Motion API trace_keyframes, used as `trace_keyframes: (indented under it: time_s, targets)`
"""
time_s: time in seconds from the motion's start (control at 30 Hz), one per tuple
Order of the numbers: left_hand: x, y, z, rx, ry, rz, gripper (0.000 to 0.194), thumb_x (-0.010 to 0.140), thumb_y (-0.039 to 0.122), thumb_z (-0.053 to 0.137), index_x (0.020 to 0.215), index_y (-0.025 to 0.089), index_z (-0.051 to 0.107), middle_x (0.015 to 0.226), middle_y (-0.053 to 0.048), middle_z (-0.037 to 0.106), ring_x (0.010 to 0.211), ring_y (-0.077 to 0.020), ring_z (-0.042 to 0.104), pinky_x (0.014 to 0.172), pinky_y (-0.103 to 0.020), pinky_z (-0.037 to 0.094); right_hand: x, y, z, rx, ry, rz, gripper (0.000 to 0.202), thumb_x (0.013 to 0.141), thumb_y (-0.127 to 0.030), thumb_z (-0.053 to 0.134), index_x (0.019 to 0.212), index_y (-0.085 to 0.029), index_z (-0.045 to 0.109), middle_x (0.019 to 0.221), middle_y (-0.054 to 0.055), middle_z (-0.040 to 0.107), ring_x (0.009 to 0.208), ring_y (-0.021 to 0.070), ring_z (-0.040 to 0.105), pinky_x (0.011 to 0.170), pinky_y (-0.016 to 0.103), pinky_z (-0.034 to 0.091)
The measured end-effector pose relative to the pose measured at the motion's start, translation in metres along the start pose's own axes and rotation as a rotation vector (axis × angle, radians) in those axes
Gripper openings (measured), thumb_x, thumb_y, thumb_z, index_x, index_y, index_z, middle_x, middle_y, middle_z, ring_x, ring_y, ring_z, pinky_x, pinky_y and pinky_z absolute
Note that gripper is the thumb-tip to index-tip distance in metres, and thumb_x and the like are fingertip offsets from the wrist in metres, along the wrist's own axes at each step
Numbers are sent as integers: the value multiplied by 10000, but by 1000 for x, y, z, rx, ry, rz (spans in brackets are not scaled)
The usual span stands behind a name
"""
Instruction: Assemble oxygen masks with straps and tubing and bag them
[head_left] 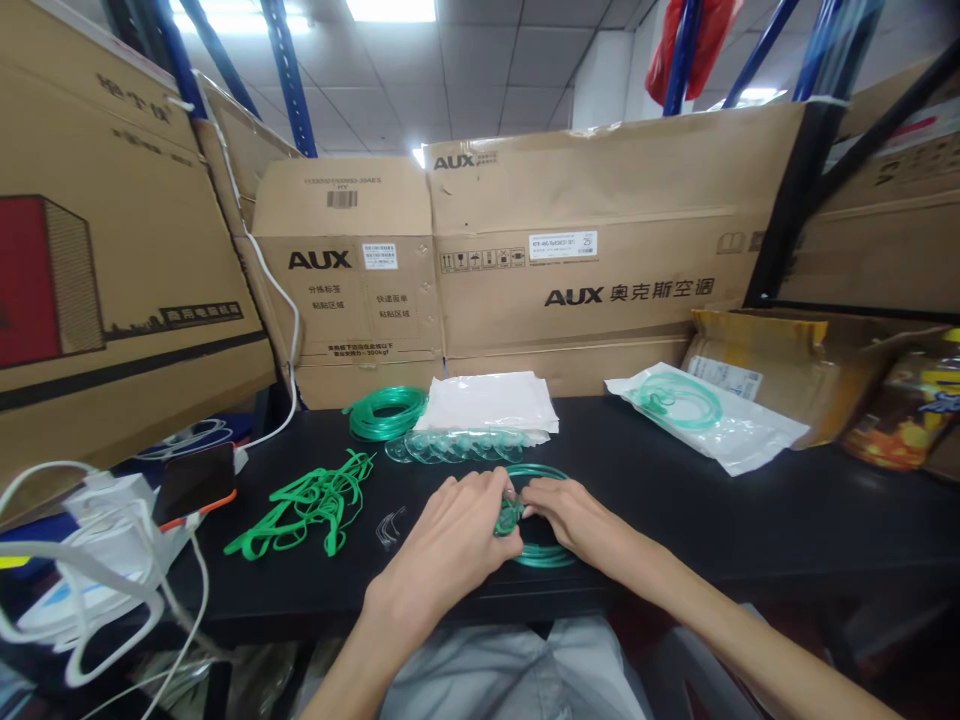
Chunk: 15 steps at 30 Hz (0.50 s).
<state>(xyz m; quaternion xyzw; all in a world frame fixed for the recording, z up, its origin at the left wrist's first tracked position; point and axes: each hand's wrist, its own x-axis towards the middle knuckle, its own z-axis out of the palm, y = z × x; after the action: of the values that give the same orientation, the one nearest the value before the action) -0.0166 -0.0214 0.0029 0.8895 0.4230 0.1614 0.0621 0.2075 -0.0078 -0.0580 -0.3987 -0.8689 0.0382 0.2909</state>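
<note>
At the table's front edge, my left hand (469, 520) is closed around a small green translucent piece (508, 518), partly hidden by the fingers. My right hand (574, 512) meets it from the other side, its fingertips pinched together at the piece; what they grip is too small to make out. Under and behind both hands lies a coil of green tubing (546, 556). Just beyond them, a row of clear plastic masks (465, 447) overlaps in front of a stack of white plastic bags (487, 402).
Left of my hands lie thin wire ties (390, 527) and tangled green straps (307, 505). Another green tubing coil (387, 412) sits behind. A phone (198, 483) and white cables are at far left. A bagged tubing set (697, 410) lies right; cardboard boxes (600, 200) wall the back.
</note>
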Motion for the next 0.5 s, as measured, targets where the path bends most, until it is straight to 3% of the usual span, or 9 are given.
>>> trace_keyframes:
  time_s: [0.17,0.23,0.4,0.5]
  targets:
    - [-13,2,-33,-32,132,0,180,849,334,664,1006,328,577,1069,1,737,986,-279,689,879,-388,481,-3,9,-8,-39,0,83,210,1030,-338,662,1141,-163,697,1084,54,735,893,188,722,807,385,622]
    - [-12,-1,-37,-76,160,-19,162,884,386,659,1024,339,593,1077,11,748,969,-262,699,838,-365,498,-4,7,-10,-59,-8,97,201,1030,-332,663,1130,-162,699,1080,53,735,897,188,722,809,386,621]
    - [8,-21,-12,-87,78,-45,207,949,426,645,1124,322,679,1144,-25,766,1070,-300,718,869,-380,518,-5,-7,-14,-92,-5,121,146,1059,-252,606,1124,-164,702,1055,49,741,951,204,730,879,419,613]
    - [14,-30,2,-80,120,-30,324,1008,448,618,1287,289,664,1323,-66,712,1218,-314,665,1026,-432,480,-1,-11,-22,-79,0,129,209,1080,-242,548,1193,-210,720,1181,81,737,1119,240,717,1013,421,573]
